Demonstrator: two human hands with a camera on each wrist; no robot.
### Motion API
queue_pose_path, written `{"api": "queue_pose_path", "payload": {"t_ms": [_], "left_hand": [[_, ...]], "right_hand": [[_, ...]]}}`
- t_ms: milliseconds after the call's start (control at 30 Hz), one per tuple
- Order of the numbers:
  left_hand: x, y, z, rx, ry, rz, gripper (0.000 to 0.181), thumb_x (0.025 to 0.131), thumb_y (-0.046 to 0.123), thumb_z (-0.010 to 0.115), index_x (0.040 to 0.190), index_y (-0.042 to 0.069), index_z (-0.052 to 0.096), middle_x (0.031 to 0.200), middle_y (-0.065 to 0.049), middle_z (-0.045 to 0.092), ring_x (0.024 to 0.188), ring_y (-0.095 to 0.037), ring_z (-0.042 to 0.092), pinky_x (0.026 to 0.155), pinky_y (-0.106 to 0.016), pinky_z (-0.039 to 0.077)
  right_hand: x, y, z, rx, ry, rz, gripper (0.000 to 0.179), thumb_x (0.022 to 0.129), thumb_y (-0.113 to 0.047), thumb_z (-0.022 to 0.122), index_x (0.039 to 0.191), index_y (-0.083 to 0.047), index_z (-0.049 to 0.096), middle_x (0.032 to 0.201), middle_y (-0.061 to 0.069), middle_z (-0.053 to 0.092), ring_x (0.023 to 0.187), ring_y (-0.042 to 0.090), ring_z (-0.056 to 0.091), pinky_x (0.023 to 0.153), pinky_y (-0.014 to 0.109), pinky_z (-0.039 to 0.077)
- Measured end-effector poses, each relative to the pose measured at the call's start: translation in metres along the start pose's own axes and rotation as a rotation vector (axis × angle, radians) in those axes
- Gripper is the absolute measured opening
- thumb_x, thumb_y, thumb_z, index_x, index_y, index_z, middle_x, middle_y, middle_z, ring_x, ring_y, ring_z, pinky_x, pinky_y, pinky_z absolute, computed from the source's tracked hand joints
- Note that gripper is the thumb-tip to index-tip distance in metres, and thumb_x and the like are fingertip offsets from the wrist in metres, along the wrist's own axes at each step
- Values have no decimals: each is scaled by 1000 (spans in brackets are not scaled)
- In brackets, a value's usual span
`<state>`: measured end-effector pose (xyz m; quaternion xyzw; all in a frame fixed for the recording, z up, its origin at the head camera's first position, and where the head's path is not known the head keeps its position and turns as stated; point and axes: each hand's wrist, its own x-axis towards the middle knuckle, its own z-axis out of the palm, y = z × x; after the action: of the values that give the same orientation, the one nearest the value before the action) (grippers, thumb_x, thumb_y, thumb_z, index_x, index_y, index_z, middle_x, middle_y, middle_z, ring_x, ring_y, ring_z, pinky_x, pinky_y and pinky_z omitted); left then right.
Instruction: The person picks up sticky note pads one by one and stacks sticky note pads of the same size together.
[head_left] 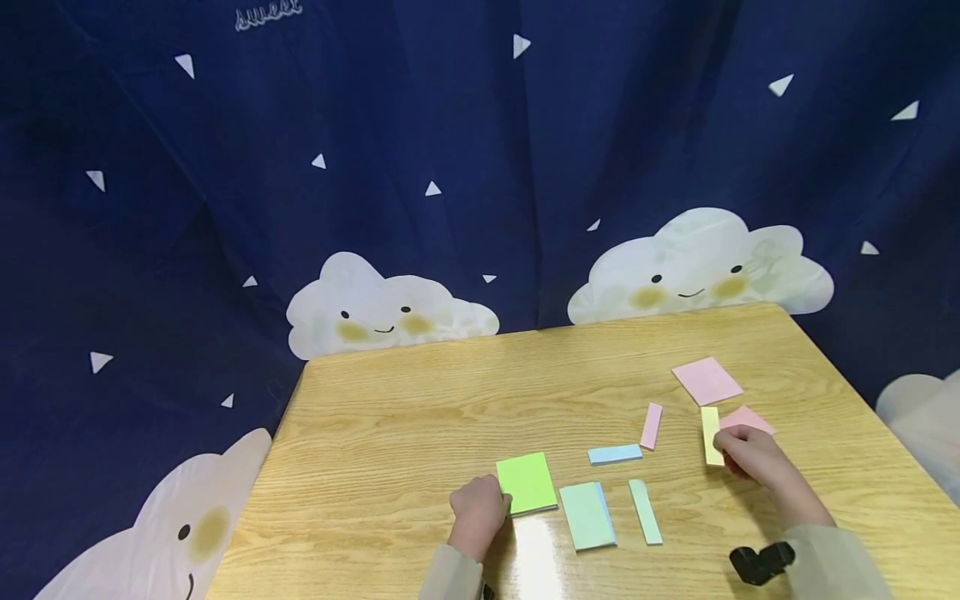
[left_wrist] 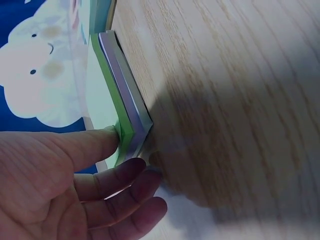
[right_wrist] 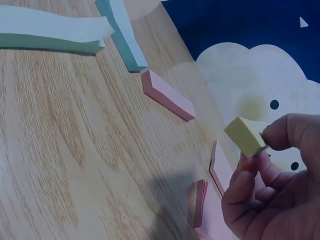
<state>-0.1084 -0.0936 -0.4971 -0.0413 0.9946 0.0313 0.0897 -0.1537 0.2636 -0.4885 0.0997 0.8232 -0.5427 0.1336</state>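
Observation:
My left hand grips the near left corner of a square stack of sticky notes, bright green on top. In the left wrist view the thumb lies on the green layer and the fingers are at the stack's lower edge, with purple and grey-white layers showing below. My right hand pinches a narrow yellow sticky note pad between thumb and fingers. In the right wrist view the yellow pad is held above the table. Partly behind this hand lies a pink pad.
Between the hands lie a pale green pad on blue, a narrow mint pad, a narrow blue pad and a narrow pink pad. A larger pink square pad lies farther back. A dark blue curtain hangs behind the wooden table.

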Motion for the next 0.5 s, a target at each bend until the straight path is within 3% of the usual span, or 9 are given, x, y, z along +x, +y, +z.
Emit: {"api": "queue_pose_path", "payload": {"t_ms": [500], "left_hand": [[3, 0, 0, -17, -2, -6, 37, 82, 32, 61, 56, 9, 48, 51, -1, 43, 47, -13, 39, 49, -34, 41]], "right_hand": [[-5, -2, 17, 7, -26, -40, 13, 82, -8, 43, 82, 4, 48, 60, 0, 44, 52, 10, 44, 48, 24, 38]]}}
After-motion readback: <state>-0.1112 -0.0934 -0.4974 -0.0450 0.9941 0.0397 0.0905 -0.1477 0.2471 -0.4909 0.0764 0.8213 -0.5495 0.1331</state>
